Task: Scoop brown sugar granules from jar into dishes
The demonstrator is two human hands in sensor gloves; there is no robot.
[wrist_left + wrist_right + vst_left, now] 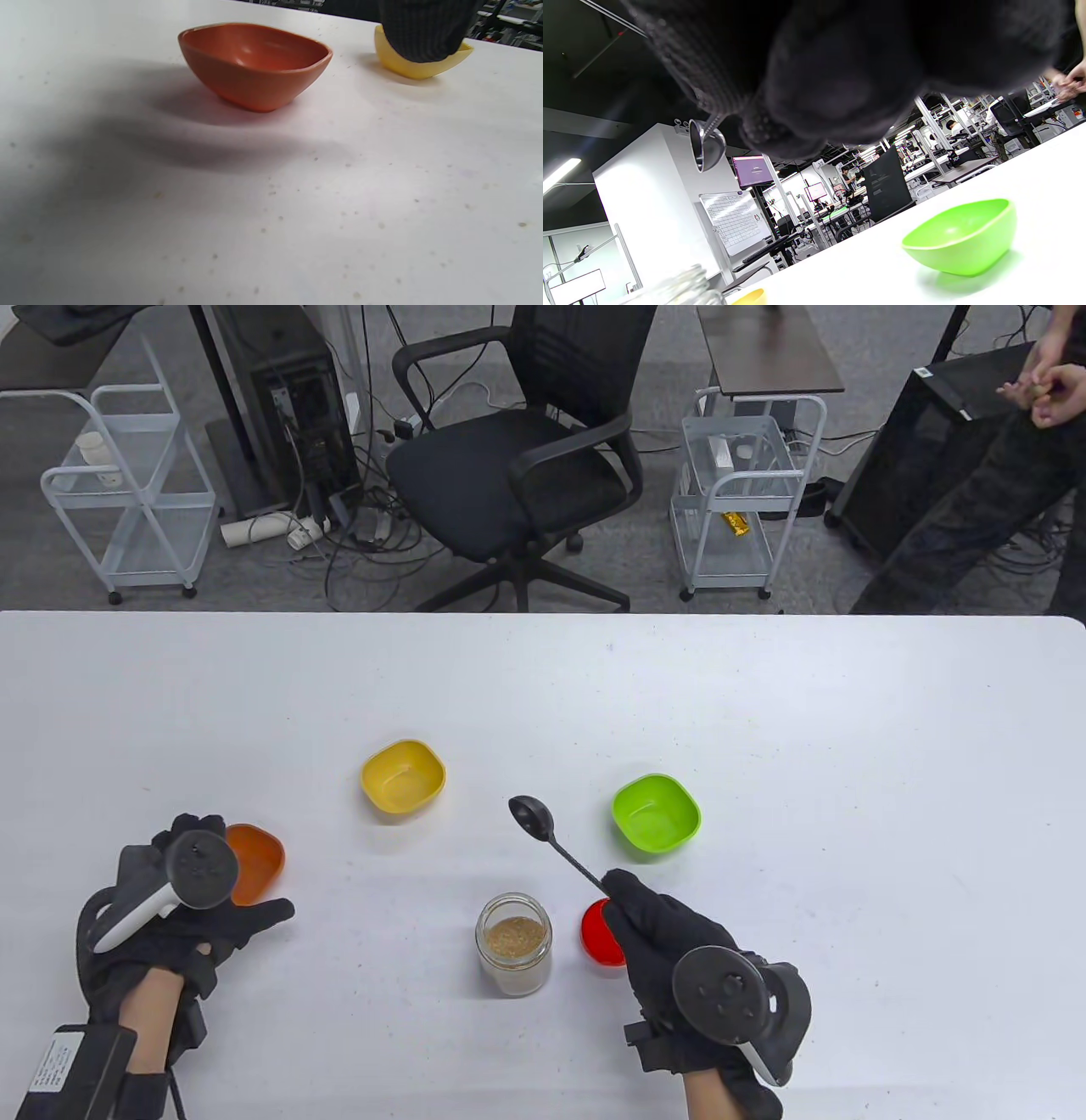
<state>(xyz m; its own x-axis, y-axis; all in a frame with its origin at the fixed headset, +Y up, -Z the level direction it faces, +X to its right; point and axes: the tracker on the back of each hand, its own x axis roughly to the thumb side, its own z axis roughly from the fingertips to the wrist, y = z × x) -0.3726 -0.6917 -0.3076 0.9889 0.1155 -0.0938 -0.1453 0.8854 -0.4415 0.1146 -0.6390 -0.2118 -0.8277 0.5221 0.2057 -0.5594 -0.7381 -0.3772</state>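
An open glass jar (513, 943) with brown sugar granules stands near the table's front middle; its rim shows blurred in the right wrist view (687, 288). My right hand (653, 929) grips the handle of a metal spoon (532, 817) and holds it above the table, bowl pointing up-left, with nothing seen in it; it also shows in the right wrist view (706, 144). Three dishes stand around: orange (254, 861) (254, 63), yellow (403, 778) (420, 63) and green (656, 813) (961, 239). My left hand (204, 899) rests open beside the orange dish, holding nothing.
A red jar lid (598, 937) lies right of the jar, partly under my right hand. The white table (764, 695) stretches far behind the dishes. A black office chair (517, 458) and wire carts stand beyond the far edge.
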